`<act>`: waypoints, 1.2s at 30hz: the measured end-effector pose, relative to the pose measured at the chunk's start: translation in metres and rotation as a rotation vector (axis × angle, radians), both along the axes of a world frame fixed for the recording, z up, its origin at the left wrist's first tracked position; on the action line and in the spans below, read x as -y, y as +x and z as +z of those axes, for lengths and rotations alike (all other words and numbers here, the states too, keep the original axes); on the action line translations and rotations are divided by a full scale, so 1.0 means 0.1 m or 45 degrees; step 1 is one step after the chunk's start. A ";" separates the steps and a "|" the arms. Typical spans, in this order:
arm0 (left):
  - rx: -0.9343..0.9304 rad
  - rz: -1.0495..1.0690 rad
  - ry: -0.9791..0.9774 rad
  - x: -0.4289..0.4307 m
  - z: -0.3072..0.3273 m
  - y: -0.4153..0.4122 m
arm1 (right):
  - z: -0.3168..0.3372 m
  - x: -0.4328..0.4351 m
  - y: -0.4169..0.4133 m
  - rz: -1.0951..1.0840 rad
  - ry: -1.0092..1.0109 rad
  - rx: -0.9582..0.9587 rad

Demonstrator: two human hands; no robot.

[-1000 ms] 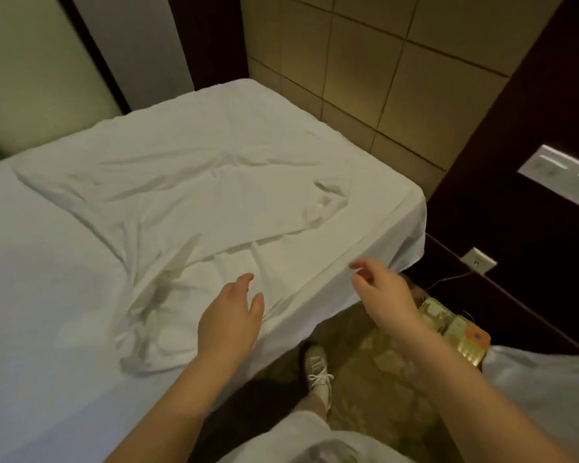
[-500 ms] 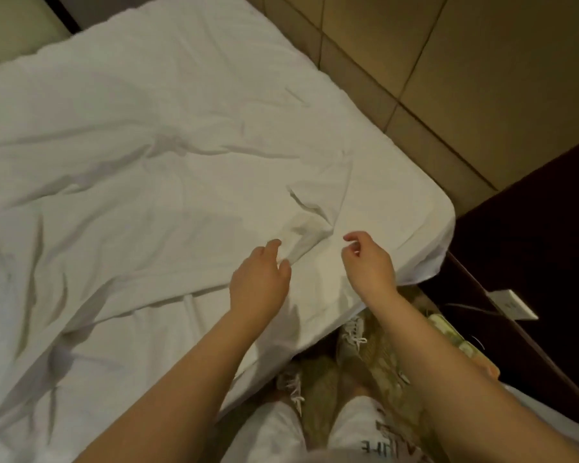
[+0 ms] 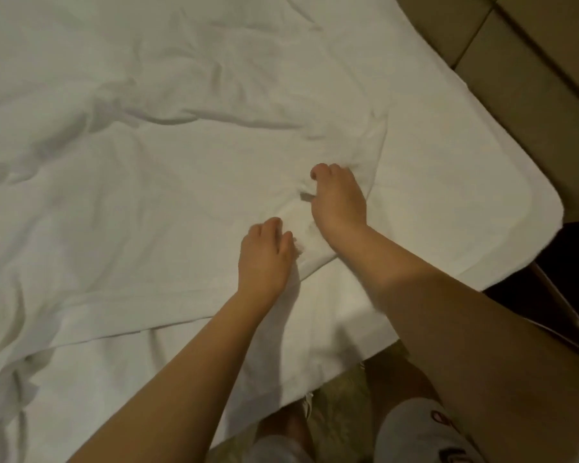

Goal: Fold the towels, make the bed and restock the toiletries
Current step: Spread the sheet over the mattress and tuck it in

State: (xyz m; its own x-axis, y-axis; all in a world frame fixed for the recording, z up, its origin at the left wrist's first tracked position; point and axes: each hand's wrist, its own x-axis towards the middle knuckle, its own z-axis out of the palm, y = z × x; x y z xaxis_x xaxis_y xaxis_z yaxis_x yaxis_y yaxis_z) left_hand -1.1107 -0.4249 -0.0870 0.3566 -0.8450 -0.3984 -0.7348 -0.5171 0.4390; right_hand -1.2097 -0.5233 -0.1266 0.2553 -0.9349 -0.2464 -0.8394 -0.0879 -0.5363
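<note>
A crumpled white top sheet (image 3: 154,182) lies loose over the bed (image 3: 502,208), which is covered in white and fills most of the head view. Its hem runs diagonally across the lower left. My left hand (image 3: 264,259) is down on the sheet near its edge, fingers curled and pinching a bit of the cloth. My right hand (image 3: 340,198) sits a little farther in and to the right, fingers curled into a bunched fold of the same sheet. No towels or toiletries are visible.
The bed's rounded corner (image 3: 545,208) is at the right, close to a tan tiled wall (image 3: 528,61). Dark furniture (image 3: 549,282) stands beside that corner. Patterned carpet (image 3: 341,416) and my legs in white shorts show at the bottom.
I have leaned in over the bed. Both hands moved forward from the bed's edge onto the sheet and curled into its cloth; the right hand crossed farther in than the left.
</note>
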 end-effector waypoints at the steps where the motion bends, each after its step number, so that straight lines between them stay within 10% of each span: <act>1: -0.028 0.017 0.001 0.06 0.01 -0.04 | 0.05 0.03 -0.10 -0.111 0.049 0.142; 8: -0.073 -0.581 0.230 0.36 0.18 -0.56 | 0.45 -0.05 -1.26 -0.939 0.205 0.804; 19: 0.034 -0.810 -0.105 0.25 0.01 -1.19 | 0.33 -0.31 -1.72 -0.868 0.460 0.860; 26: 0.030 -0.928 -0.073 0.18 -0.22 -1.26 | 0.23 -0.36 -1.74 -0.666 0.510 0.235; 36: -0.108 -0.995 -0.201 0.29 -0.17 -1.50 | 0.21 -0.51 -1.89 -1.049 0.163 0.571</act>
